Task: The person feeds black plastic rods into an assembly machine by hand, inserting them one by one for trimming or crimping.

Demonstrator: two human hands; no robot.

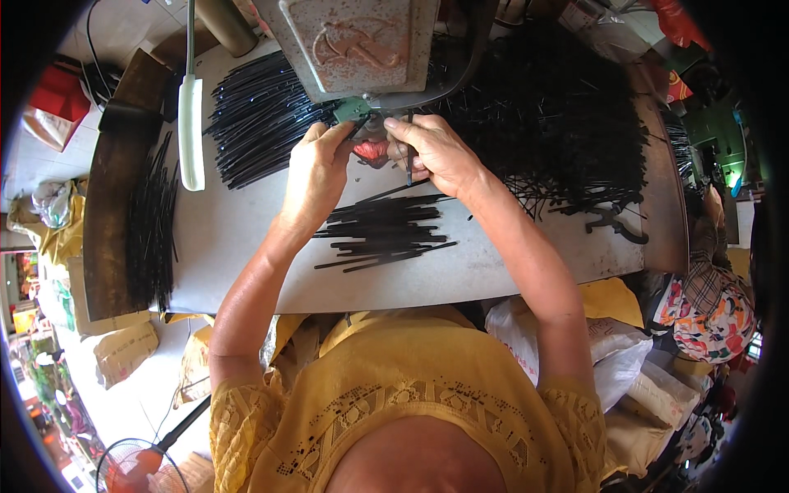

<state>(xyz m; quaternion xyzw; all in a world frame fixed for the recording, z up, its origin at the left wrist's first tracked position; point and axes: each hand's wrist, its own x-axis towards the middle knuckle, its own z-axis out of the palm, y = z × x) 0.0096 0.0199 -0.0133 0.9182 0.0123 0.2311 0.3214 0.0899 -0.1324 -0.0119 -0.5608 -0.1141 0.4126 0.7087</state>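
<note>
Both hands work close together under the front of a rusty grey machine (353, 49) at the table's far edge. My left hand (316, 168) is closed, thumb and fingers pinching a thin black rod at the green part (352, 109) of the machine. Beside it my right hand (440, 152) is closed too, with a thin dark rod (409, 164) hanging down out of its fingers. Between the hands lies a crumpled red piece (371, 151). Nearer me a small heap of black rods (382, 230) rests on the metal tabletop (246, 255).
Black rods lie in a bundle (263, 115) at left, a row (152, 222) along the left edge and a large pile (559, 115) at right. Black pliers (616, 223) lie near that pile. A white tube lamp (191, 131) hangs at left. Another person (707, 308) sits at far right.
</note>
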